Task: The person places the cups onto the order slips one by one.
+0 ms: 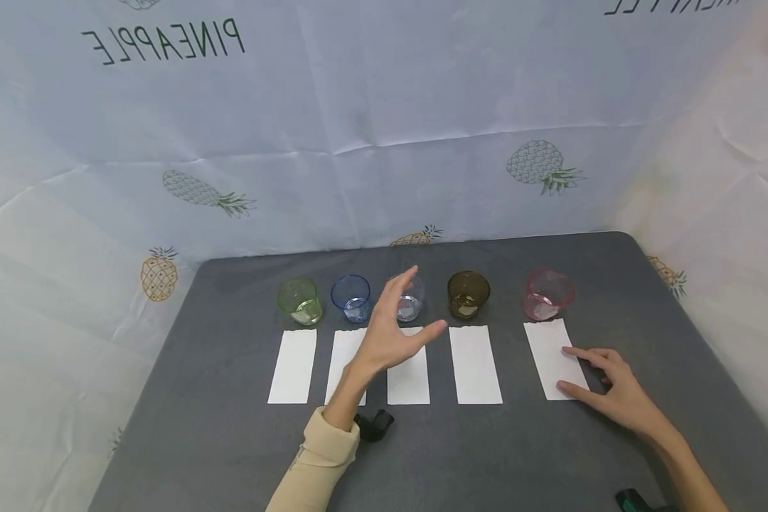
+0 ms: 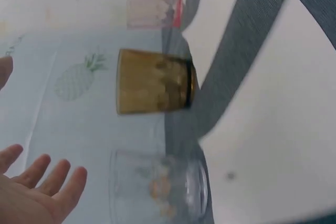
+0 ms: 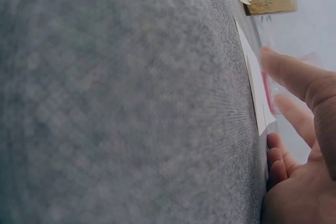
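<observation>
Grips empty: left hand (image 1: 386,338) spread, right hand (image 1: 616,391) half-spread. White paper rectangles (image 1: 477,366) front round, mostly tinted glasses (image 1: 468,294), paired, I judge.

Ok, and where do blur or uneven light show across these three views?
Head view: mostly crisp, the pineapple-print backdrop bluish in the middle, warmer at the right; left wrist view: turned sideways, with the brown glass tumbler and clear glass tumbler soft-edged; right wrist view: the grey tabletop fills much of the frame, blurred.
</observation>
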A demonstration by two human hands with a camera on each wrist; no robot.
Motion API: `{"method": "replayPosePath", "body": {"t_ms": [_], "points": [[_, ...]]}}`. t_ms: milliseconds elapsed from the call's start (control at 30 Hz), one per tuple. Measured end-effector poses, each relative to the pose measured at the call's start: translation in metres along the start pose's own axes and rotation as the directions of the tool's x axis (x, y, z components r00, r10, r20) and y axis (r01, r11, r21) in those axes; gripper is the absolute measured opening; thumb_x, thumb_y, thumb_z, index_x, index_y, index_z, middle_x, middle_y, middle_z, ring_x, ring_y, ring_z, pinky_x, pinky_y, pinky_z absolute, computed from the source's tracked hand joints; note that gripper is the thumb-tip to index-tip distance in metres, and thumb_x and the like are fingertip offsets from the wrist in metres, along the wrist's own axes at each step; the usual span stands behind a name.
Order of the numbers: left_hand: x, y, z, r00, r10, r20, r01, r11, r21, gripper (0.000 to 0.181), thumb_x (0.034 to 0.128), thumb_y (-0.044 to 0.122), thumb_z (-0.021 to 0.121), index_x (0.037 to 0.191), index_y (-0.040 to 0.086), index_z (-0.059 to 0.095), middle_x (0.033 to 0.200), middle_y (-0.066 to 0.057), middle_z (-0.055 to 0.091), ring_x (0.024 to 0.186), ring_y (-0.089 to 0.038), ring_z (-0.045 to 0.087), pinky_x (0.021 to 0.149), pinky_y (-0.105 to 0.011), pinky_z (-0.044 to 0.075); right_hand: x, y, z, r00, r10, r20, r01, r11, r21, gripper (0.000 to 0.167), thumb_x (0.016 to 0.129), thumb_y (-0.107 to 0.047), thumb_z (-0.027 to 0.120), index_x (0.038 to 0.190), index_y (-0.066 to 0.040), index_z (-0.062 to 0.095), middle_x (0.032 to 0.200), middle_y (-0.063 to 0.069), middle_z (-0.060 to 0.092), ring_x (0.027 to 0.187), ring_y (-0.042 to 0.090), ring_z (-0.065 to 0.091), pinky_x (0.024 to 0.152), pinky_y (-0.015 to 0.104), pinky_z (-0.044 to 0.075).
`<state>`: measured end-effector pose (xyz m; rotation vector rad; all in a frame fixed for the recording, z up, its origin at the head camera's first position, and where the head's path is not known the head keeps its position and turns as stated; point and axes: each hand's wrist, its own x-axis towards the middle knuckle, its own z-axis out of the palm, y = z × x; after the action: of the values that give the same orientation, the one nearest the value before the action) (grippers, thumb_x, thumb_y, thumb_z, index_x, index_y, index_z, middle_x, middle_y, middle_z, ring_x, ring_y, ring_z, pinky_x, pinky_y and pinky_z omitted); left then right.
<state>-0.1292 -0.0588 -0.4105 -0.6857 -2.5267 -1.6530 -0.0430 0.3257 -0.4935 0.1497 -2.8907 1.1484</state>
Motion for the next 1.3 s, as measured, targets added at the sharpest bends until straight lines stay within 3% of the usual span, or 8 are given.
{"method": "replayPosePath", "body": {"t_ms": [267,500,633,900,1167,1300], "points": [[0.028,0.01,0.037,0.997,0.008,0.078,-0.005,0.999,-0.037,0.091,0.0862,0.028,0.08,0.161,0.02,0.03,0.163,-0.006,0.036,0.148,-0.026,0.041,0.118,-0.044,0.045,0.0,0.0,0.001,1.0,0.004,0.014,-0.004,1.0,0.001,0.062,0.082,-0.024,0.087,0.137,-0.008,0.063,0.125,0.014,0.05,0.103,-0.011,0.027,0.075,0.016,0.031],[0.053,0.019,0.067,0.99,0.042,0.134,-0.033,0.997,-0.065,0.087,0.0884,0.027,0.078,0.161,0.021,0.03,0.161,-0.008,0.037,0.146,-0.026,0.044,0.117,-0.035,0.046,0.0,-0.003,0.0,0.999,0.025,0.021,-0.025,1.0,-0.012,0.064,0.081,-0.025,0.087,0.137,-0.006,0.063,0.124,0.019,0.049,0.107,0.023,0.037,0.073,0.017,0.03],[0.063,0.027,0.082,0.987,0.038,0.159,-0.028,0.998,-0.062,0.089,0.0878,0.027,0.079,0.162,0.02,0.029,0.16,-0.009,0.038,0.146,-0.026,0.044,0.117,-0.031,0.045,0.002,-0.003,0.0,1.0,0.023,0.019,-0.022,1.0,-0.022,0.066,0.08,-0.026,0.088,0.137,-0.004,0.063,0.123,0.021,0.049,0.106,0.029,0.038,0.073,0.018,0.028],[0.08,0.038,0.11,0.982,-0.007,0.191,0.013,0.999,-0.033,0.093,0.0847,0.031,0.082,0.162,0.022,0.03,0.16,-0.006,0.041,0.145,-0.021,0.047,0.113,-0.027,0.046,0.001,-0.001,0.0,1.0,0.024,0.015,-0.023,0.999,-0.029,0.067,0.079,-0.026,0.089,0.137,-0.005,0.063,0.123,0.018,0.049,0.106,0.026,0.037,0.073,0.018,0.028],[0.095,0.04,0.128,0.975,-0.056,0.214,0.048,0.998,0.044,0.096,0.0825,0.036,0.084,0.161,0.021,0.031,0.165,-0.004,0.035,0.149,-0.022,0.042,0.116,-0.036,0.045,0.001,0.0,0.0,1.0,-0.016,-0.01,0.015,0.999,-0.034,0.067,0.077,-0.026,0.091,0.136,-0.008,0.065,0.118,0.01,0.049,0.098,0.001,0.029,0.074,0.019,0.027],[0.098,0.04,0.134,0.97,-0.067,0.235,0.05,0.996,0.077,0.098,0.0824,0.036,0.085,0.162,0.019,0.031,0.165,-0.006,0.035,0.152,-0.022,0.038,0.119,-0.038,0.042,0.002,-0.001,0.0,0.999,-0.047,-0.025,0.047,0.999,-0.021,0.067,0.074,-0.024,0.092,0.133,-0.007,0.067,0.116,0.009,0.049,0.097,-0.004,0.028,0.074,0.019,0.028]]}}
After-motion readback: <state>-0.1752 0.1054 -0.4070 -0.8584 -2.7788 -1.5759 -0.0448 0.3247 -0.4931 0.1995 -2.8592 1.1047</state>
